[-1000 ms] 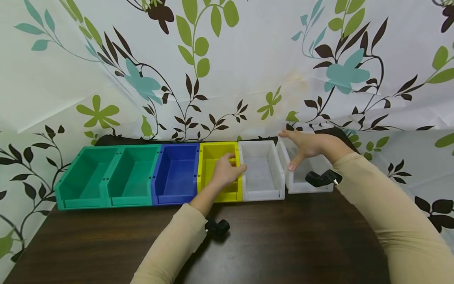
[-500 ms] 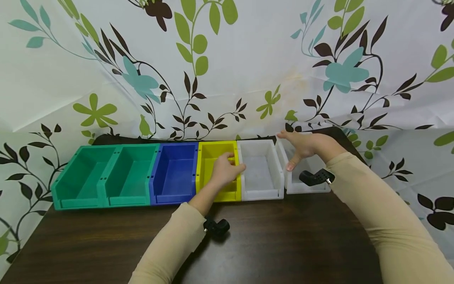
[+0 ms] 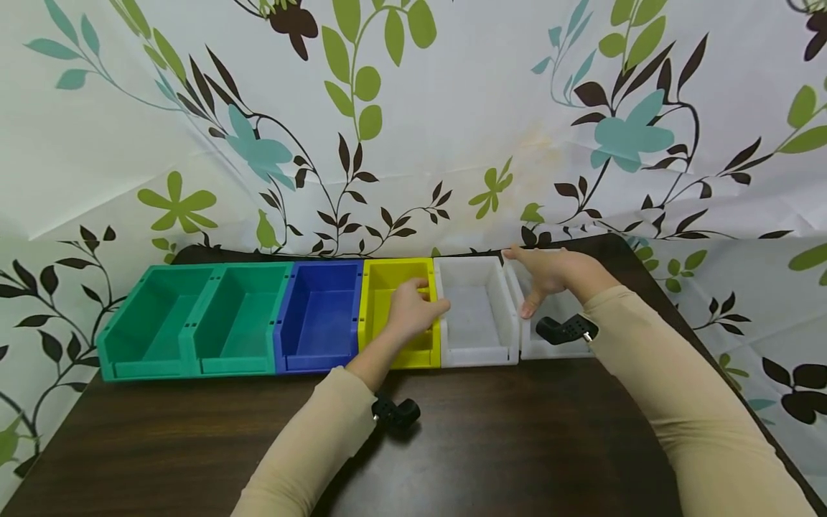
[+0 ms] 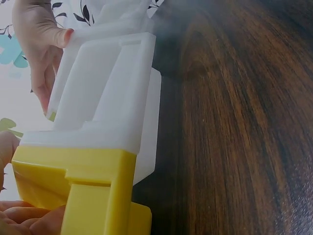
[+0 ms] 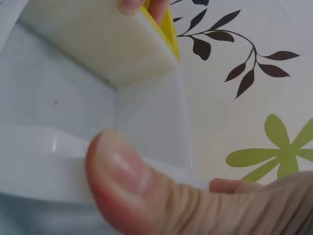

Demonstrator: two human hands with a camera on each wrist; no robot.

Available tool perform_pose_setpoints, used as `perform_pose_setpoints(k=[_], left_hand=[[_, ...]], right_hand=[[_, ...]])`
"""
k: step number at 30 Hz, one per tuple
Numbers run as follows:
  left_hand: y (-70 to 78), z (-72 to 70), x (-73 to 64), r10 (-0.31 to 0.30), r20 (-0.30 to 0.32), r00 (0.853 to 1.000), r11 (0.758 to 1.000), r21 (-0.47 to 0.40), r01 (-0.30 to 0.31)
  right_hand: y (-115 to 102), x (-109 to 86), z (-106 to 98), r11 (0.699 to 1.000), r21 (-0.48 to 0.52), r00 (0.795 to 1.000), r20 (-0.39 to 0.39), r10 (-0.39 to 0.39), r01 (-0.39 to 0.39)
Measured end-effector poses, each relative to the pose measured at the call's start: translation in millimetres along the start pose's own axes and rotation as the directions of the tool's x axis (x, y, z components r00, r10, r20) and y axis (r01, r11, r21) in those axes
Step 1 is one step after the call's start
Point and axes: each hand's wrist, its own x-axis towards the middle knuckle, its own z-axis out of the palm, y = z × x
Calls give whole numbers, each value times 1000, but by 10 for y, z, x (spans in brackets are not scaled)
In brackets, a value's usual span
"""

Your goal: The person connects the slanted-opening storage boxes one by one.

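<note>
In the head view, my left hand [image 3: 411, 312] grips the side of the yellow bin [image 3: 431, 357], fingers inside it and thumb toward the neighbouring middle white bin [image 3: 477, 316]. Thumb and fingers appear on both sides of that joint in the left wrist view. At the row's right end, my right hand [image 3: 549, 273] holds the right-hand white bin [image 3: 549, 350] by its left wall near the back. The thumb [image 5: 122, 176] lies over the wall in the right wrist view, with a fingertip showing behind. The two white bins stand side by side, almost touching.
A blue bin [image 3: 324, 316] and two green bins [image 3: 244, 316] continue the row to the left. All stand on a dark wooden table [image 3: 491, 445]. A white cloth [image 3: 452, 108] with a leaf print hangs right behind the bins.
My right hand has moved left and slightly nearer, bringing the right-hand white bin with it. The gap beside the middle white bin has narrowed. My left hand has stayed in place.
</note>
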Motion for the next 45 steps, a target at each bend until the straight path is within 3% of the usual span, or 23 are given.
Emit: perform_pose_setpoints(k=[20, 25, 34, 38, 45], left_hand=[[3, 40, 49, 46, -4, 999, 998, -48, -46], [-43, 48, 57, 19, 22, 1000, 998, -64, -18], [-91, -12, 117, 5, 12, 1000, 999, -54, -4], [-105, 59, 131, 4, 16, 1000, 997, -75, -3], [-24, 323, 160, 18, 27, 999, 996, -90, -16]], right_hand=[[35, 62, 113, 999, -15, 998, -47, 42, -43], [83, 101, 159, 1000, 1, 1000, -10, 2, -2], [166, 202, 224, 994, 50, 995, -20, -100, 100], [258, 213, 226, 992, 67, 994, -8, -110, 110], [440, 148, 139, 993, 46, 994, 26, -105, 104]])
